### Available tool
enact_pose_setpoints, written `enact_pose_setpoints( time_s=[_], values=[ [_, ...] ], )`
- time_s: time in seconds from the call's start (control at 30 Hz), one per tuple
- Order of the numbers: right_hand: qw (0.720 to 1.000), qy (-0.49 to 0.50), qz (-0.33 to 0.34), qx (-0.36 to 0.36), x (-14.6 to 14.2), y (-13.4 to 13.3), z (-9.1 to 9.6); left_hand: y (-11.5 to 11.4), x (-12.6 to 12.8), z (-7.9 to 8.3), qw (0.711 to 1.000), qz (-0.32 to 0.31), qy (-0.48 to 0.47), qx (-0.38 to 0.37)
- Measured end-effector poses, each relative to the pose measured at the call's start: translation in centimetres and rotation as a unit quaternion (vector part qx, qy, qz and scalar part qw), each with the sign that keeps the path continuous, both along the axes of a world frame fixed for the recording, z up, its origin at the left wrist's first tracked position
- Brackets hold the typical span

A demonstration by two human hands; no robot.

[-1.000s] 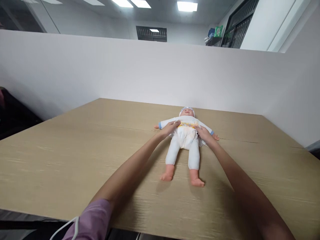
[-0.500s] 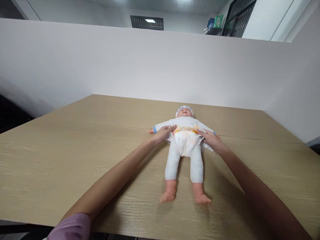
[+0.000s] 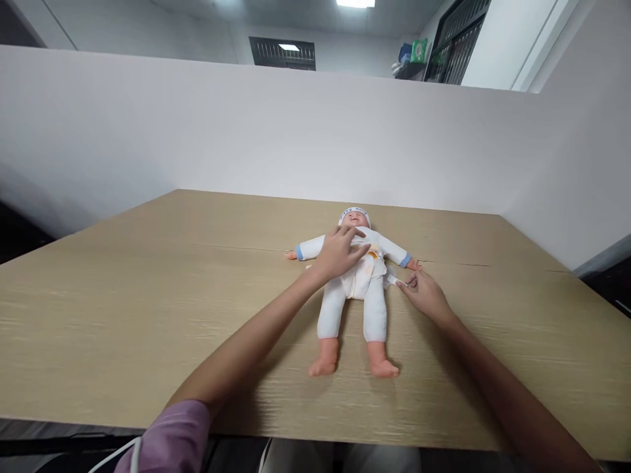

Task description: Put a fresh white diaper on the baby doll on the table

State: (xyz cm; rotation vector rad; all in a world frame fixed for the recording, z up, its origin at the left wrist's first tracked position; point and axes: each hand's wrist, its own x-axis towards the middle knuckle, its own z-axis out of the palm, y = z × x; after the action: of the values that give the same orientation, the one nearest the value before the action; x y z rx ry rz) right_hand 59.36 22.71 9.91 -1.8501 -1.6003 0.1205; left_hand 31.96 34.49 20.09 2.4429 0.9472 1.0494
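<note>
A baby doll (image 3: 351, 294) in white clothes and a white cap lies on its back on the wooden table (image 3: 148, 289), feet toward me. It wears a white diaper (image 3: 363, 276) with a yellow band. My left hand (image 3: 339, 253) rests flat on the doll's chest and belly, fingers spread. My right hand (image 3: 422, 292) is at the doll's left hip, its fingertips pinching the diaper's white side tab (image 3: 393, 279), pulled out sideways.
White partition walls (image 3: 276, 131) close off the back and right side of the table. The table's near edge runs just below the doll's feet. A lilac sleeve (image 3: 167, 437) covers my left upper arm.
My left hand moved from the doll's right hip up onto its chest. My right hand slid outward from the waist, drawing the diaper tab away from the doll.
</note>
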Motion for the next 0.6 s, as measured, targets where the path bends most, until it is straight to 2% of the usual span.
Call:
enact_pose_setpoints(
  time_s=[0.13, 0.3, 0.47, 0.6],
  values=[
    [0.998, 0.048, -0.019, -0.047, -0.1, 0.6, 0.1, -0.9, 2.0, -0.9, 0.991, 0.010, 0.127, 0.043],
    [0.988, 0.121, 0.014, -0.095, 0.4, 1.2, 1.5, -1.0, 1.8, -1.8, 0.986, 0.009, 0.155, 0.067],
    [0.974, 0.194, 0.077, -0.088, 0.7, 3.3, 5.1, -1.1, 1.6, -1.8, 0.985, 0.011, 0.160, 0.069],
    [0.968, 0.197, 0.138, -0.074, -1.8, 5.8, 8.1, -1.1, 1.8, -1.8, 0.988, 0.008, 0.145, 0.057]
  ],
)
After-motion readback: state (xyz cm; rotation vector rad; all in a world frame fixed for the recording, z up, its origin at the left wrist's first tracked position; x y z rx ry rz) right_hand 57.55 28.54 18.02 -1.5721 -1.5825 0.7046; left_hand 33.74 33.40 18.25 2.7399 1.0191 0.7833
